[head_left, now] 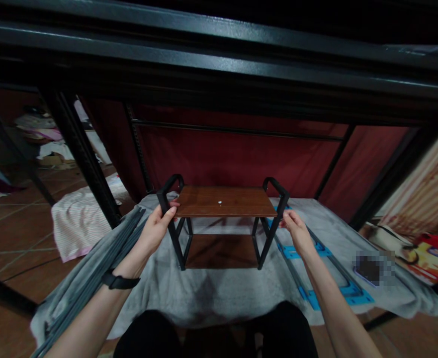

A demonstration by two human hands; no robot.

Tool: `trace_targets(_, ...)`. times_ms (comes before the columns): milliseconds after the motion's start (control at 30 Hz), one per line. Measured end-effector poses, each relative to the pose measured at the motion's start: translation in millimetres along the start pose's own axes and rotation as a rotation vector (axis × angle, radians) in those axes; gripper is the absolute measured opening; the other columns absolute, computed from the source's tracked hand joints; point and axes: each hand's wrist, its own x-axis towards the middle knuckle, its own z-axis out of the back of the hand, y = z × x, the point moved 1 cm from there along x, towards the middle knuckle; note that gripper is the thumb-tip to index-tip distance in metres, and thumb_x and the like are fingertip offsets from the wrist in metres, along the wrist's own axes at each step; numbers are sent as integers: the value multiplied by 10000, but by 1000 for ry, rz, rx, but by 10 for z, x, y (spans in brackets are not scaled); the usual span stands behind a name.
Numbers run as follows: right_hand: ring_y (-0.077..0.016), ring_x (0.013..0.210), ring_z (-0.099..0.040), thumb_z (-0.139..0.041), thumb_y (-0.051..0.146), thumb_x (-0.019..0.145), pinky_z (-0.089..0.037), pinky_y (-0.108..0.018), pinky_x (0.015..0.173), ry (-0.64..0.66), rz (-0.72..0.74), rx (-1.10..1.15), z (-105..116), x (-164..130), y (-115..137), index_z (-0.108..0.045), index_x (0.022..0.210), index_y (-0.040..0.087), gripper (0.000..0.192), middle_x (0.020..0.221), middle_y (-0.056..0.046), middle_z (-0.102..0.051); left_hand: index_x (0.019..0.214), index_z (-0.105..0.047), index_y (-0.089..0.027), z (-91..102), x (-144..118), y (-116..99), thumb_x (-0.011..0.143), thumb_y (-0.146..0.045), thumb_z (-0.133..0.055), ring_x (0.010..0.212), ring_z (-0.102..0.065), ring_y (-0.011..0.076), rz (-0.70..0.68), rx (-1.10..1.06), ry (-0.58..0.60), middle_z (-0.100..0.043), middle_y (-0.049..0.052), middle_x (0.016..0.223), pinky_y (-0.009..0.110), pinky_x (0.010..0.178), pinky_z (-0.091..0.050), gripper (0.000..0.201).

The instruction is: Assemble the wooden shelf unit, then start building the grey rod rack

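A small two-tier shelf [226, 201] stands upright on a grey blanket, with brown wood-look boards and a black metal frame with a curved handle at each end. My left hand [157, 226] is closed around the left frame post, its thumb at the corner of the top board. At the opposite end, my right hand [295, 226] has its fingers curled against the right post; the fingertips are partly hidden. A small white mark [219, 202] shows on the top board. The lower board [222, 251] sits between the legs, near the blanket.
Grey rods [103, 278] lie along the blanket's left side. Blue-cornered frames [315, 268] and a blurred phone [370, 271] lie at right on the grey blanket [211, 293]. Dark metal bars [219, 54] cross overhead; a red curtain [233, 154] hangs behind.
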Motion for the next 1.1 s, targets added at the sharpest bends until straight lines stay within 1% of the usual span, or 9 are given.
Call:
trace_targets(100,-166,663,-529,-616,583,816,-446,-307,670,51,98,-94,-24,-42,81,-607,778,256,329,699,15,-565,1033,-682,-168,6,-6,-5,788,-483,-700,1083,-594,253,6,-21,-10,-627,110,1285,283,747,-491,399)
trace_targets(233,-186,732,-526,-495,567,902,-433,-321,706,92,230,-308,-40,5,130,-554,826,253,329,759,5,-554,1048,-679,-169,46,9,27,780,-488,-703,1053,-602,243,3,-23,-24,-637,106,1258,295,765,-498,418)
trace_targets(367,-207,775,-490,-377,526,959,-409,-347,735,77,384,-553,-43,-9,156,-465,797,255,328,789,-15,-512,1071,-678,-174,74,24,71,780,-501,-699,1096,-590,253,-6,3,-24,-637,102,1258,316,814,-502,438)
trace_targets(467,-218,792,-484,-324,494,974,-401,-366,754,53,440,-639,-64,-1,172,-434,798,261,312,818,-29,-498,1085,-676,-182,71,20,81,780,-508,-698,1115,-584,260,-7,-4,-22,-629,101,1271,318,805,-508,447)
trace_targets(567,-217,764,-474,-316,504,969,-393,-365,730,43,414,-653,-77,31,167,-411,776,265,322,788,-23,-479,1092,-669,-190,58,10,78,785,-497,-696,1108,-583,254,-13,-15,-34,-623,97,1274,298,760,-511,435)
trace_targets(700,-198,740,-463,-349,569,944,-383,-344,704,62,314,-609,-54,71,139,-424,749,254,377,745,-3,-471,1086,-660,-185,49,3,85,802,-478,-686,1074,-587,229,-23,-23,-33,-615,92,1274,271,728,-507,409)
trace_targets(833,-154,648,-422,-449,632,874,-351,-291,605,111,150,-446,-31,117,111,-471,746,238,414,667,26,-456,1091,-651,-180,53,-2,93,816,-460,-676,979,-601,195,-37,-29,-20,-621,88,1246,259,702,-502,393)
trace_targets(933,-123,543,-381,-499,641,837,-316,-271,519,158,35,-337,-25,157,108,-470,721,236,423,599,45,-445,1088,-649,-181,56,-11,79,819,-450,-679,967,-600,191,-35,-38,-14,-619,88,1242,255,698,-504,382)
trace_targets(1100,-140,556,-485,-534,717,800,-403,-285,519,99,-10,-343,21,137,75,-551,750,235,485,640,10,-569,1109,-656,-194,55,-23,45,819,-446,-685,1017,-590,207,-35,-54,4,-613,84,1263,255,704,-509,386)
